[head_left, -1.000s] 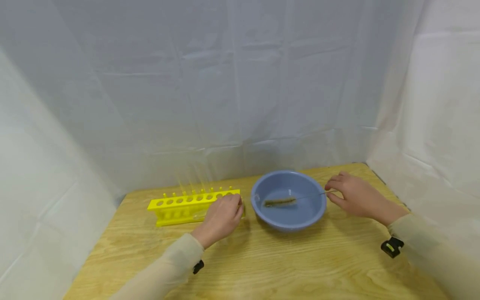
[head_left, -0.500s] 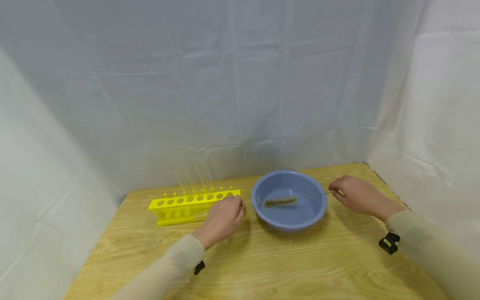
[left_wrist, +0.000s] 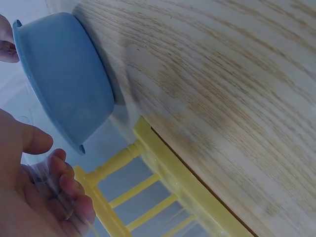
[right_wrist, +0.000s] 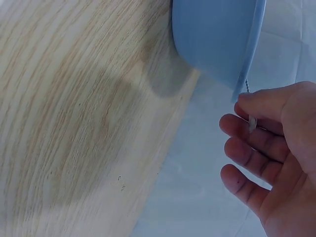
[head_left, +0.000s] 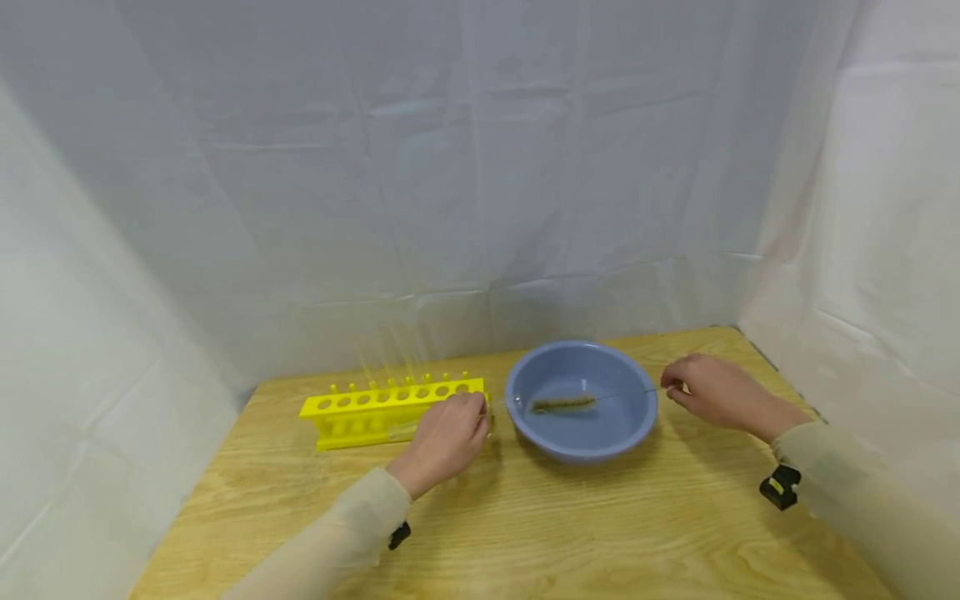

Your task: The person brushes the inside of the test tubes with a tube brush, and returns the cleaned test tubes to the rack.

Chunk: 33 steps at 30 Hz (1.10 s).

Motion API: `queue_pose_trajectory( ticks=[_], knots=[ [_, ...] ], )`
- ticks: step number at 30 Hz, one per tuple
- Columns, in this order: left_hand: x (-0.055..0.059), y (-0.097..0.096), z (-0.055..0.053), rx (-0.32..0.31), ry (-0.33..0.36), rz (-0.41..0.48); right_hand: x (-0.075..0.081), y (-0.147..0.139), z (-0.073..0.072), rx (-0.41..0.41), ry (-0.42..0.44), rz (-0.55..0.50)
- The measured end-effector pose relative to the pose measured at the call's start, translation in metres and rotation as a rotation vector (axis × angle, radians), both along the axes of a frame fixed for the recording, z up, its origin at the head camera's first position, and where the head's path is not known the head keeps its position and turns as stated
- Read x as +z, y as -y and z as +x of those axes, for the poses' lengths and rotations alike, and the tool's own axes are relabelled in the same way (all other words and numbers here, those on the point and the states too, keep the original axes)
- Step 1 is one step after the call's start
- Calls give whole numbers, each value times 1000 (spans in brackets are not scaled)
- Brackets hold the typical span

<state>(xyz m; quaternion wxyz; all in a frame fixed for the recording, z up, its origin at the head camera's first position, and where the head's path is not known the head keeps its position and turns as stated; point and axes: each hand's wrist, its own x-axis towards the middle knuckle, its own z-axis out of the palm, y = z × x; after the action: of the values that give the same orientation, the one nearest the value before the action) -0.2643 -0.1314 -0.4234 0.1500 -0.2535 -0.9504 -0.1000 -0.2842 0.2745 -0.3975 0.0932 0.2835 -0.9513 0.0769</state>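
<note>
My left hand (head_left: 446, 437) grips a clear glass test tube (head_left: 403, 431) lying nearly level in front of the yellow rack. The left wrist view shows the fingers curled round the tube (left_wrist: 43, 175). The tube's far end reaches the left rim of the blue basin (head_left: 581, 454). Over the basin lies the bristle head of a test tube brush (head_left: 562, 405), its tip close to the tube's end. Beyond the basin's right rim, my right hand (head_left: 712, 393) pinches the end of the brush's twisted wire handle (right_wrist: 248, 86) between thumb and index finger.
The yellow test tube rack (head_left: 352, 429) stands left of the basin, partly behind the left hand. Several clear tubes (head_left: 407, 350) lean up at its back. White sheeting (head_left: 480, 167) encloses the wooden table (head_left: 600, 533) at the back and sides.
My right hand has shifted slightly right and its fingers have drawn in closer round the wire handle. The left hand, tube and brush head have hardly moved.
</note>
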Motion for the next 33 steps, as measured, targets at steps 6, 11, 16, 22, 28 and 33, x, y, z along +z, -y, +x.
queue_pose_trajectory(
  ticks=[6, 11, 16, 22, 28, 33],
  knots=[
    [0, 1, 0, 1, 3, 1, 0, -1, 0, 25, -2, -24],
    [-1, 1, 0, 2, 11, 1, 0, -1, 0, 29, 20, -90],
    [-3, 1, -1, 2, 22, -6, -1, -2, 0, 9, 106, -224],
    [-4, 1, -1, 5, 19, -3, 0, -3, -2, 6, 178, -388],
    [-3, 0, 0, 4, 7, -5, 2, -4, -1, 11, 198, -497],
    [-3, -1, 0, 1, -1, -5, 5, -4, 2, -38, 220, -569]
  ],
)
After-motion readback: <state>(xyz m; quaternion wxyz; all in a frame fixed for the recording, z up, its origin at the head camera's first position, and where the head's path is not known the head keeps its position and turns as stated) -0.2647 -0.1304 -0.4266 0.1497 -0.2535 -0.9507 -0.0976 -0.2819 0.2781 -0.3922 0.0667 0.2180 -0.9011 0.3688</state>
